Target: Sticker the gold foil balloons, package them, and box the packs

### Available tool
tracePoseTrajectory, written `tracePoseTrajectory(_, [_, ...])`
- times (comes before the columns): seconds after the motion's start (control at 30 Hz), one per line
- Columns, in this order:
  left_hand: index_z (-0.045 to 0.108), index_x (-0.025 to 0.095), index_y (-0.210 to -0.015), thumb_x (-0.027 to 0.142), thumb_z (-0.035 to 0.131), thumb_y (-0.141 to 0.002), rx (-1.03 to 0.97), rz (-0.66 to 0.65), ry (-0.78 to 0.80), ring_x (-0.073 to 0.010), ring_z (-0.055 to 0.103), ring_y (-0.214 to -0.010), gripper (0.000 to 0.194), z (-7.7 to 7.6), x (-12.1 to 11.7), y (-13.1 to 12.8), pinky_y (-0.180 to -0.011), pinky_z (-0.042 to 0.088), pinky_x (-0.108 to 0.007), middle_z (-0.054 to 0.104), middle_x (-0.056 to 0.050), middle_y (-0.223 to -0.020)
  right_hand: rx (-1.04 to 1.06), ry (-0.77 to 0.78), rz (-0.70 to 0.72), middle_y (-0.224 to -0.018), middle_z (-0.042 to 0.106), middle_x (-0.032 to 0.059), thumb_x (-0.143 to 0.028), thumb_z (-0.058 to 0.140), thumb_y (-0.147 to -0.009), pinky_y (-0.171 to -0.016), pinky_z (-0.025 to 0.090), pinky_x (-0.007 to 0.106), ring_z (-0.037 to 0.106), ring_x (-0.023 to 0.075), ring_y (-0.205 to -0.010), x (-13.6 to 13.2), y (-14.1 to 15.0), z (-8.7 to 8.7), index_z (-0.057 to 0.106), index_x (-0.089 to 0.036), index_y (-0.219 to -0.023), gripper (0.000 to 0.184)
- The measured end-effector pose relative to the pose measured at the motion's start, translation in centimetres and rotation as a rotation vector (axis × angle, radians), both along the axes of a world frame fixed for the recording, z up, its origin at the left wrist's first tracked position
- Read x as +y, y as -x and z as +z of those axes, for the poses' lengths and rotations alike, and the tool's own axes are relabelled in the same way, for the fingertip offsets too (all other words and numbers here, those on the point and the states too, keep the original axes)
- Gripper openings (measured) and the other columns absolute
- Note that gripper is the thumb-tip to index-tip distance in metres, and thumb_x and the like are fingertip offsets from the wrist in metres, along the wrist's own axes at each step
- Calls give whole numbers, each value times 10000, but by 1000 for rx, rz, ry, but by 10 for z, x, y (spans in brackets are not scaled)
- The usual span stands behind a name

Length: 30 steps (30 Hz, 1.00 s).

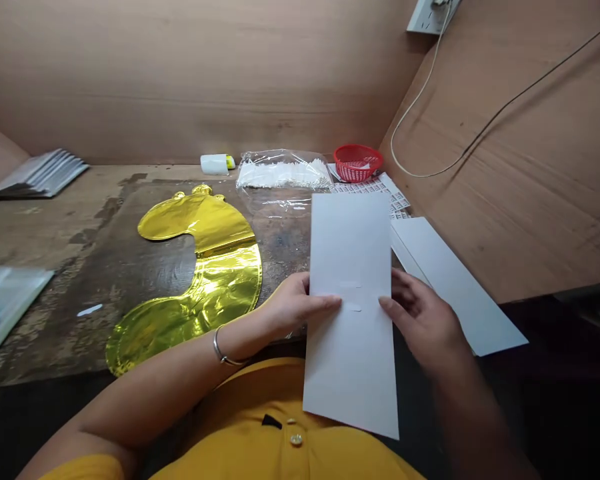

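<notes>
Both hands grip a tall white card [350, 253] upright above the table's front edge. My left hand [297, 305] pinches its left side, with the thumb on the face and a metal bangle [225, 350] on the wrist. My right hand [420, 321] grips the right side, with the thumb on the face. Two small pale strips of tape [353, 297] lie on the card between my thumbs. A gold foil balloon [215, 267], curved and lying flat, rests left of my left hand without touching it.
A white card strip [455, 287] lies to the right, over a label sheet [370, 190]. Behind stand a red basket [357, 163], a bag of white sticks [283, 170] and a white bottle [215, 163]. Packets [40, 173] lie back left, on the worn wooden table [55, 267].
</notes>
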<state>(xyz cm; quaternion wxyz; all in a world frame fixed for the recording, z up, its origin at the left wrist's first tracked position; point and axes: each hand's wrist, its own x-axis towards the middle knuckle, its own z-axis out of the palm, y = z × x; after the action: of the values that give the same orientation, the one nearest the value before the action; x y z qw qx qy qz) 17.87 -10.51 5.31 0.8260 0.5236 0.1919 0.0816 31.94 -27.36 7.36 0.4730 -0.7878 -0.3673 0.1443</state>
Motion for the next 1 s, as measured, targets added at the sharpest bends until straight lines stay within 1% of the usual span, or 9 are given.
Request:
tracePoseTrajectory(0.13, [675, 111, -1005, 455, 757, -730, -11, -32, -70, -200, 657, -851, 448, 4, 3, 9, -758, 517, -303, 718, -106, -1014, 469, -22, 158, -900, 755, 81, -537, 736, -731, -681, 594, 355, 699, 228, -774, 19, -17, -5, 732, -183, -992, 440])
tracePoseTrajectory(0.3, [690, 108, -948, 447, 699, -779, 27, -1, -164, -178, 643, -812, 379, 2, 10, 20, -728, 507, -284, 717, -92, -956, 566, -25, 224, -893, 761, 61, -498, 718, -776, -704, 587, 343, 696, 210, -768, 19, -9, -12, 746, -194, -973, 364])
tracePoseTrajectory(0.53, [662, 137, -1067, 349, 748, -752, -29, -76, -70, -182, 650, -884, 389, -5, 15, 26, -789, 512, -294, 709, -80, -1014, 550, -36, 339, -970, 757, 63, -416, 732, -785, -798, 556, 346, 692, 219, -896, 17, -9, -8, 752, -218, -1013, 303])
tracePoseTrajectory(0.63, [678, 135, -939, 346, 742, -744, -78, -55, -12, -150, 639, -773, 295, -6, 14, 26, -714, 505, -263, 701, -50, -872, 567, -55, 367, -936, 747, 48, -396, 706, -801, -797, 551, 342, 686, 206, -880, 16, -7, -4, 766, -240, -966, 235])
tracePoseTrajectory(0.73, [632, 127, -718, 311, 727, -707, -14, -19, 2, -103, 560, -567, 207, -4, 13, 26, -543, 446, -221, 620, -9, -656, 573, -9, 400, -860, 717, 48, -354, 723, -761, -699, 544, 302, 672, 184, -779, 14, -10, 0, 755, -207, -687, 168])
tracePoseTrajectory(0.8, [610, 133, -638, 246, 686, -697, 6, 20, -137, -91, 522, -546, 148, -1, 11, 26, -504, 404, -203, 571, 4, -627, 604, -45, 337, -921, 718, 58, -381, 729, -745, -677, 544, 298, 673, 184, -790, 14, -15, 0, 724, -193, -649, 210])
tracePoseTrajectory(0.87, [623, 139, -606, 178, 639, -687, -30, 72, -368, -94, 517, -606, 91, 1, 10, 25, -533, 401, -200, 552, 1, -663, 634, -50, 251, -990, 722, 68, -440, 717, -760, -665, 548, 298, 674, 181, -801, 17, -19, -1, 734, -204, -833, 248])
tracePoseTrajectory(0.93, [634, 148, -588, 144, 616, -688, -76, 100, -556, -97, 507, -652, 102, 3, 8, 25, -575, 410, -207, 541, -2, -693, 625, 37, 253, -907, 728, 62, -472, 725, -755, -613, 529, 270, 654, 161, -723, 20, -21, -2, 712, -195, -952, 341])
tracePoseTrajectory(1.0, [663, 154, -653, 155, 610, -724, -94, 93, -602, -105, 522, -687, 88, 5, 9, 24, -615, 435, -218, 560, -8, -725, 554, 122, 316, -737, 690, 32, -471, 742, -739, -556, 483, 234, 603, 138, -627, 22, -20, -2, 702, -165, -848, 327])
